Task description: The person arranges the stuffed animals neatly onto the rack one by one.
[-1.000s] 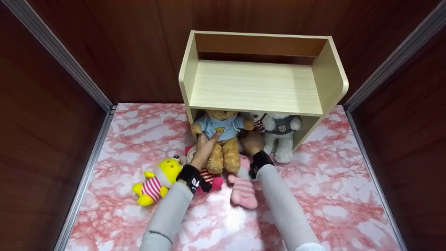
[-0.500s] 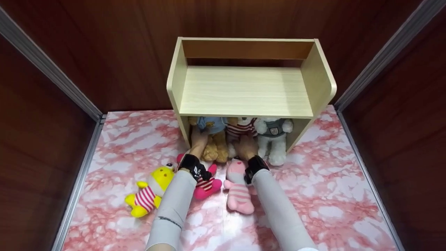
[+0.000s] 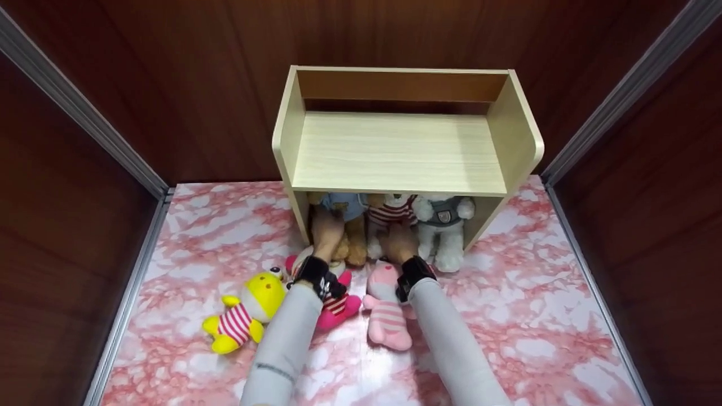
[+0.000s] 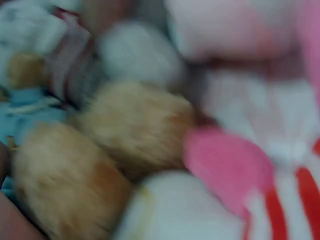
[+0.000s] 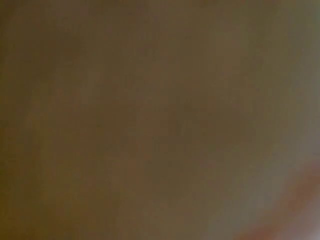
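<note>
Apparently seating the brown bear [image 3: 355, 226] low inside the shelf [image 3: 397, 152], with left hand [image 3: 328, 230] at it, right hand [image 3: 399, 242] by the striped bear [image 3: 390, 214]; can't tell fingers' grip; next, probably straighten and withdraw.

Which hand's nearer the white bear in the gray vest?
Right. The right hand is just left of the white bear; the left hand is farther left, at the blue-shirted bear.
</note>
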Demonstrator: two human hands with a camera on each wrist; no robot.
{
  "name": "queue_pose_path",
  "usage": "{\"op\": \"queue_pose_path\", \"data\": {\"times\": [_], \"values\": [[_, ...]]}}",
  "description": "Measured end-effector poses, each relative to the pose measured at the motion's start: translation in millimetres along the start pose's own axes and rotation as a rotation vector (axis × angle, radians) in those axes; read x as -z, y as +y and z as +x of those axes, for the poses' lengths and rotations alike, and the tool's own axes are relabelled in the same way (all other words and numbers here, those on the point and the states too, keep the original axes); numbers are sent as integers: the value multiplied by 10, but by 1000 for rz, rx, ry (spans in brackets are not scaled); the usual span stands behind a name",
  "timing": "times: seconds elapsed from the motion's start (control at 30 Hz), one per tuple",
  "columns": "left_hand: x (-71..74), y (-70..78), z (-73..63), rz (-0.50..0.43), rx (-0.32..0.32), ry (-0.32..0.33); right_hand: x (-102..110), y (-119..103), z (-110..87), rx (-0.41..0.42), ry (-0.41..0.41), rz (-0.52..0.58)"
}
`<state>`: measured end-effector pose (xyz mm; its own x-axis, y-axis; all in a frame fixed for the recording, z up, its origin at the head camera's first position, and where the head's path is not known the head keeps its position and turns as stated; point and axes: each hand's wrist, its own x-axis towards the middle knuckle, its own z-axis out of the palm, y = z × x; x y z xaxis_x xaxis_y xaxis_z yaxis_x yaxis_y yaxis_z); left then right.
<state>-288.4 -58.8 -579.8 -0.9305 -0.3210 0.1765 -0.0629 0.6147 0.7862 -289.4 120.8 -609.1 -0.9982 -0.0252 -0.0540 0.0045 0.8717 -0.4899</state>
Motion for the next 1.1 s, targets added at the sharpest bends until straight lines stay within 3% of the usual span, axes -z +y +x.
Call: {"op": "queue_pose_path", "data": {"times": [0.1, 0.23, 0.3, 0.37, 0.43, 0.57, 0.67, 0.87, 0.97, 1.1], "values": [[69, 64, -228, 29, -106, -8, -9, 22, 2, 9, -13, -18], [102, 98, -538, 246, -271, -82, 9, 34, -6, 23, 3, -24], [115, 96, -592, 351, -341, -137, 29, 33, -8, 24, 16, -24], [148, 70, -568, 429, -399, -194, 42, 30, -4, 16, 14, -31], [184, 15, -462, 480, -405, -263, 47, 27, 1, 12, 6, -42], [243, -163, -231, 520, -498, -280, 36, -6, -10, 19, -14, -52], [176, -333, -112, 503, -552, -232, 19, -44, -18, 32, -19, -56], [-22, -579, -32, 545, -549, -207, -12, -72, -21, 56, -19, -55], [-79, -615, -57, 554, -618, -128, -4, -58, -30, 46, -2, -46], [-59, -563, -178, 517, -770, 58, 29, -20, -23, 22, -11, -21]]}}
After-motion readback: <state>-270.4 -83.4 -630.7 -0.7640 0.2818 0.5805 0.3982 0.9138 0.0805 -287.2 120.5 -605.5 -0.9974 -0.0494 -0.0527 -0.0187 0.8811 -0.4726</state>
